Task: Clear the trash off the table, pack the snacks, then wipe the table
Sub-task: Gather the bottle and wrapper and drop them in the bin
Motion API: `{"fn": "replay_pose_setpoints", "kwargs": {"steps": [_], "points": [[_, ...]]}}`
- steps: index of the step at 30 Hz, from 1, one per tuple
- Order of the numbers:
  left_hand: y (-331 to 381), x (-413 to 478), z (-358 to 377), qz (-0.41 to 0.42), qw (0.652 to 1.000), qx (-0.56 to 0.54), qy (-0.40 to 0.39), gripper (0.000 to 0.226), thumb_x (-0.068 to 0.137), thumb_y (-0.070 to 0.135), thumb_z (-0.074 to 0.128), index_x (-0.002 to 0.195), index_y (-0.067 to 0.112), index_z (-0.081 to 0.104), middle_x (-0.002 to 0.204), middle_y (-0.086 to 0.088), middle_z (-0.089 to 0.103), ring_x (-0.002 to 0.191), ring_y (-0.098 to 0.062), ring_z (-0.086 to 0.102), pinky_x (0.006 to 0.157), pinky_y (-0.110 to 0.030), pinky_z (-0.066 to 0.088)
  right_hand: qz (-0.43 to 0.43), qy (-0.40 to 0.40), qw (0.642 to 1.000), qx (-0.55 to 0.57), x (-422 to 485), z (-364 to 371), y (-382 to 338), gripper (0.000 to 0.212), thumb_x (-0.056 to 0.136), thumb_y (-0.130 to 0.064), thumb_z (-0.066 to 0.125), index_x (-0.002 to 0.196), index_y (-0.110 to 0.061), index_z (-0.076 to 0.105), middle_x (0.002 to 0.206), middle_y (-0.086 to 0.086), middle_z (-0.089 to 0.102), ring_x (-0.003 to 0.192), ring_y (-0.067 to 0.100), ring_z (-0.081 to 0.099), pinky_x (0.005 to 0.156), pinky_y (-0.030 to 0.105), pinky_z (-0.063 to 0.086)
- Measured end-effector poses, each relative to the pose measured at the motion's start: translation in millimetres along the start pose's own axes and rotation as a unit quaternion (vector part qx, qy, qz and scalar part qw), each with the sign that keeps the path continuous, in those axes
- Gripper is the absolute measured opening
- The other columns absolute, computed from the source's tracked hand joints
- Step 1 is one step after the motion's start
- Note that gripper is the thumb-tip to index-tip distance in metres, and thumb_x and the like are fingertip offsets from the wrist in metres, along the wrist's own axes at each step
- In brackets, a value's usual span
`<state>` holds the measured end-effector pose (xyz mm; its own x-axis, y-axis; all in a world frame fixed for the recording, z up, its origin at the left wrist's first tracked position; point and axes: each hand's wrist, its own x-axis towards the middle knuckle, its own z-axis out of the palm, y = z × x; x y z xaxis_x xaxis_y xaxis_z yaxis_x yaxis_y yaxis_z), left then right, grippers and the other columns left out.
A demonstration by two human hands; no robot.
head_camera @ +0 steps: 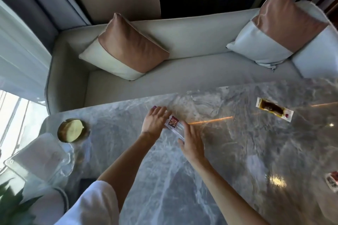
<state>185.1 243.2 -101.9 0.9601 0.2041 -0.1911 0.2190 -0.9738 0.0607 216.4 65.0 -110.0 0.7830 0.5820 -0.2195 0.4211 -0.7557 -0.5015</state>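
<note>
Head view, looking down over a grey marble table with a pale sofa along its far side. Both bare hands meet at a small clear snack packet with a red label, lying flat on the table near its far left part. The left hand rests on the packet's left end, fingers straight and pressed together. The right hand covers the packet's near right end with fingers extended and close together; whether its thumb pinches the wrapper cannot be told. Far to the right lies a dark snack bar in a clear wrapper, well apart from the hands, and a red-printed wrapper shows at the right edge. At the left end stand a round bowl holding something pale yellow and, nearer, a clear plastic container. The step in hand looks like gathering this packet for packing. To do it well, one hand should steady the slick wrapper while the other slides fingertips under an edge, since thin film lies flat against polished stone and may skid rather than lift.
</note>
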Motion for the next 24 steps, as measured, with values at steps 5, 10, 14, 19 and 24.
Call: {"fn": "replay_pose_setpoints", "kwargs": {"steps": [5, 10, 14, 19, 24], "points": [[13.8, -64.1, 2.2, -0.081, 0.994, -0.045, -0.056, 0.065, 0.078, 0.057, 0.061, 0.134, 0.029, 0.045, 0.129, 0.003, 0.054, 0.117, -0.019, 0.053, 0.099, -0.032, 0.035, -0.093, -0.092, 0.991, 0.041, -12.5, -17.0, 19.7, 0.068, 0.078, -0.023, 0.075, 0.139, -0.026, 0.046, 0.128, -0.003, 0.051, 0.120, 0.017, 0.049, 0.101, 0.029, 0.040], [52.3, -177.8, 11.1, -0.171, 0.931, -0.293, -0.133, 0.060, 0.083, 0.054, 0.062, 0.136, 0.029, 0.049, 0.125, 0.004, 0.058, 0.106, -0.013, 0.058, 0.092, -0.025, 0.041, 0.030, -0.224, 0.919, 0.323, -87.0, -44.9, 37.0, 0.057, 0.074, -0.024, 0.082, 0.123, -0.030, 0.055, 0.129, -0.017, 0.052, 0.119, -0.010, 0.047, 0.095, 0.005, 0.039], [90.0, -257.0, -12.9, -0.237, 0.784, -0.566, -0.096, 0.041, 0.087, 0.040, 0.066, 0.121, 0.018, 0.065, 0.074, 0.005, 0.066, 0.059, -0.007, 0.059, 0.052, -0.027, 0.051, 0.118, -0.179, 0.875, 0.433, -152.9, -69.0, 33.0, 0.037, 0.078, -0.038, 0.075, 0.111, -0.031, 0.062, 0.128, -0.014, 0.059, 0.125, 0.006, 0.051, 0.101, 0.024, 0.045], [120.8, -310.5, -63.8, -0.378, 0.596, -0.708, 0.028, 0.061, 0.098, 0.054, 0.036, 0.083, 0.005, 0.069, 0.044, -0.005, 0.056, 0.036, -0.020, 0.048, 0.036, -0.023, 0.036, 0.139, -0.129, 0.830, 0.524, -221.2, -104.2, 2.7, 0.042, 0.070, -0.045, 0.074, 0.108, -0.027, 0.066, 0.124, -0.003, 0.065, 0.122, 0.016, 0.059, 0.088, 0.031, 0.057], [133.3, -354.7, -105.0, -0.415, 0.688, -0.583, 0.119, 0.067, 0.099, 0.042, 0.025, 0.046, 0.014, 0.056, 0.035, -0.001, 0.051, 0.036, -0.014, 0.048, 0.054, -0.030, 0.044, 0.114, -0.065, 0.834, 0.536, -280.7, -124.9, -37.0, 0.034, 0.083, -0.037, 0.066, 0.113, -0.019, 0.062, 0.127, 0.005, 0.061, 0.118, 0.019, 0.060, 0.078, 0.027, 0.060]]}}
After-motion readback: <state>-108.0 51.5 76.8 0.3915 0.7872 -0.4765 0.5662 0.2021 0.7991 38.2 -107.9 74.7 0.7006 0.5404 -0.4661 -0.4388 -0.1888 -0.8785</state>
